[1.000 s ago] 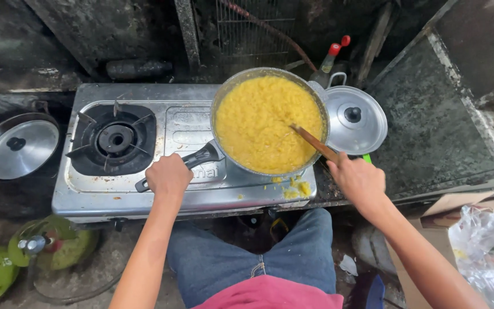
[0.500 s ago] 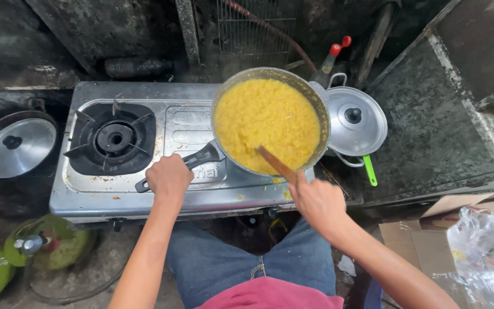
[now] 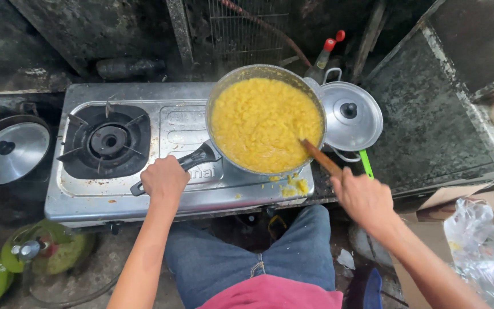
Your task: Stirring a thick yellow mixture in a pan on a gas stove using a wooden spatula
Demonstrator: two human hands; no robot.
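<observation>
We hold round grey metal pan of yellow mash (image 3: 265, 123) on right burner. Left hand (image 3: 164, 178) clenched on black pan handle (image 3: 192, 162). Right hand (image 3: 363, 198), nearer the pan, grips wooden spatula (image 3: 320, 157), its long axis slanting up-left into mash at near-right rim.

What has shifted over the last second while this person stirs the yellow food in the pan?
The right hand swept the wooden spatula from the pan's right edge toward the near side, then back to the near-right rim, keeping hold throughout. The left hand stayed clamped on the black handle of the round metal pan of yellow food. The steel gas stove and both metal lids did not move.
</observation>
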